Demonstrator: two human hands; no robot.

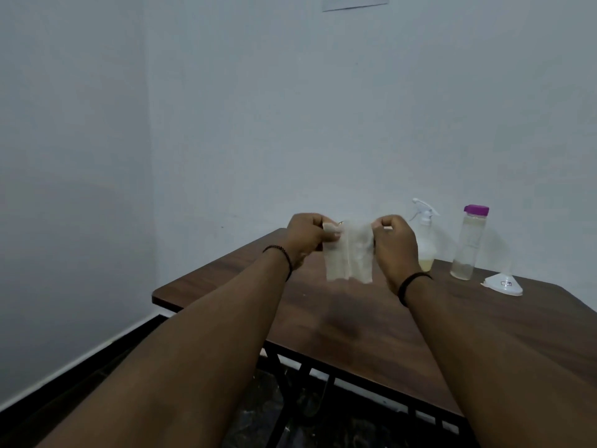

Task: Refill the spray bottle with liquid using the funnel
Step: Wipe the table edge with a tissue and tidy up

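Note:
A pale tissue (350, 253) hangs in the air above the table, stretched between both hands. My left hand (307, 237) pinches its left top corner and my right hand (395, 244) pinches its right top corner. Behind my right hand stands a clear spray bottle (424, 234) with a white trigger head and a little yellowish liquid at its bottom. To its right is a tall clear bottle (470, 244) with a purple cap, holding a thin layer of liquid. A clear funnel (504, 282) lies mouth down on the table at the far right.
The dark wooden table (339, 324) on a black metal frame stands in a corner of pale walls. A sheet of paper (355, 1) hangs high on the back wall. Dark floor shows below the table's left edge.

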